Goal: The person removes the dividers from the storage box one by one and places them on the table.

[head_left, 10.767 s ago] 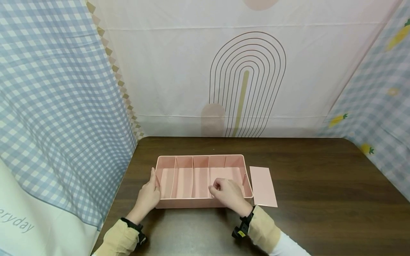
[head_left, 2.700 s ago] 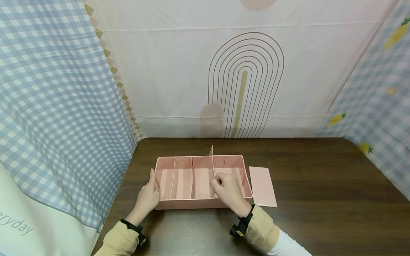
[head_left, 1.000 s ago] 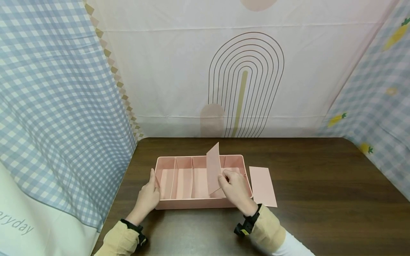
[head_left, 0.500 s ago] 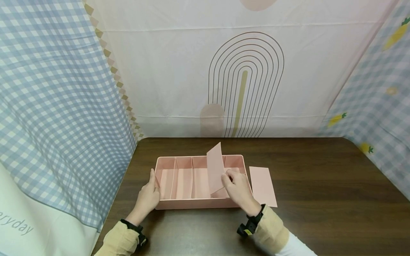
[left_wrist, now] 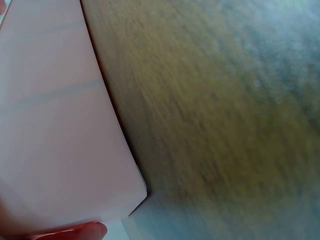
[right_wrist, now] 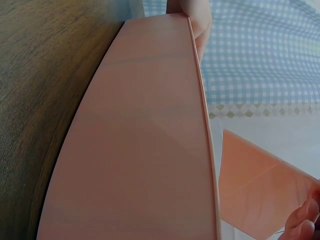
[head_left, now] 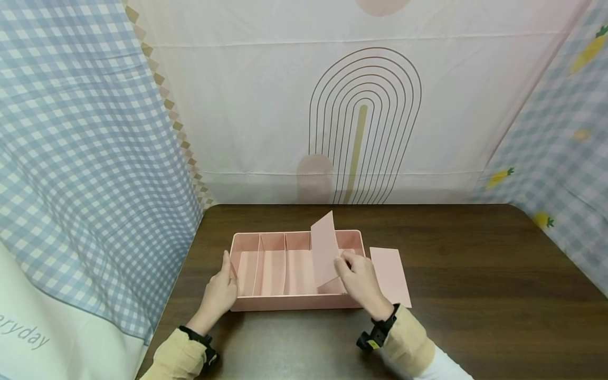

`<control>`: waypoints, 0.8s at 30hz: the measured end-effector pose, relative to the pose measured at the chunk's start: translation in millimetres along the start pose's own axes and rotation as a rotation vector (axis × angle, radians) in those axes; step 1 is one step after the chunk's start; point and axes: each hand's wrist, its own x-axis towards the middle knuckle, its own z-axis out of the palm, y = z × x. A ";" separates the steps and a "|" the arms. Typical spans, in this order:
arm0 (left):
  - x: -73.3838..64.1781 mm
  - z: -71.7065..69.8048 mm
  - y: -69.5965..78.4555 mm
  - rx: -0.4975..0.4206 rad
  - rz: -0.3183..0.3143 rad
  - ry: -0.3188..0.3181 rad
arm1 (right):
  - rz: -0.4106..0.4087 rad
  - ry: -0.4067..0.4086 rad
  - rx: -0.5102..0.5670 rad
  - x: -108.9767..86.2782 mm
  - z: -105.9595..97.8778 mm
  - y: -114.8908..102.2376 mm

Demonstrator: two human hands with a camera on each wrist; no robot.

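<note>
A long pink divided box [head_left: 292, 302] lies across the table. My left hand [head_left: 219, 289] rests against its left end, with a straight finger along the end wall. In the left wrist view, a fingertip [left_wrist: 92, 231] touches the box's end. My right hand [head_left: 359, 279] pinches the near lower edge of a thin pink divider panel [head_left: 324, 250]. This divider is tilted and sticks up above the right part of the box. In the right wrist view, the divider [right_wrist: 255, 185] shows beyond the box rim, with curled fingertips [right_wrist: 302, 220] at its edge.
Two upright dividers, a left one [head_left: 258, 264] and a right one [head_left: 285, 264], stand inside the box. A second loose pink panel [head_left: 391, 277] lies flat on the dark wooden table [head_left: 475, 274] beside the box's right end. Fabric curtains [head_left: 237, 105] hang behind and at both sides.
My right hand has pulled a divider up from its upright place in the box, and it has tilted. Hand and divider have shifted slightly right. My left hand has stayed at the left end.
</note>
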 end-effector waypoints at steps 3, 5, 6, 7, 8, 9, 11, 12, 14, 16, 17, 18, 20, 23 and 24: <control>0.2 0.0 0.0 0.000 -0.004 -0.004 | 0.010 0.006 -0.001 -0.3 -1.3 1.0; 0.6 0.0 -0.3 -0.001 -0.008 -0.009 | 0.018 0.010 0.004 -0.6 -2.3 1.8; 0.6 -0.1 -0.2 -0.001 -0.010 -0.011 | 0.022 0.010 0.009 -0.7 -2.7 2.4; 0.7 -0.1 -0.3 -0.002 -0.013 -0.014 | 0.028 0.010 0.013 -0.8 -3.2 2.7; 0.7 -0.1 -0.3 -0.001 -0.014 -0.014 | 0.032 0.011 0.017 -0.8 -3.4 3.7; 0.9 0.1 -0.4 -0.002 -0.015 -0.015 | 0.034 0.012 0.017 -0.9 -3.7 4.6; 0.8 0.2 -0.6 -0.004 -0.014 -0.016 | 0.040 0.012 0.023 -1.0 -3.9 6.4; 0.9 0.4 -0.9 -0.004 -0.015 -0.016 | 0.043 0.012 0.028 -1.2 -4.2 7.1; 1.1 0.8 -1.5 -0.005 -0.018 -0.020 | 0.047 0.014 0.038 -1.6 -4.8 8.3; 1.5 1.2 -2.1 -0.006 -0.020 -0.026 | 0.049 0.017 0.047 -2.0 -5.7 8.9; 1.7 1.3 -2.3 -0.006 -0.022 -0.029 | 0.050 0.019 0.052 -2.3 -6.3 9.1; 1.8 1.4 -2.5 -0.006 -0.022 -0.030 | 0.050 0.020 0.052 -2.4 -6.7 9.5; 1.7 1.6 -2.9 -0.006 -0.020 -0.029 | 0.045 0.027 0.050 -2.5 -7.6 10.2; 1.6 1.6 -3.0 -0.005 -0.018 -0.026 | 0.039 0.032 0.043 -2.8 -8.9 11.4; 1.5 1.6 -3.0 -0.005 -0.018 -0.026 | 0.037 0.034 0.039 -2.8 -9.3 11.8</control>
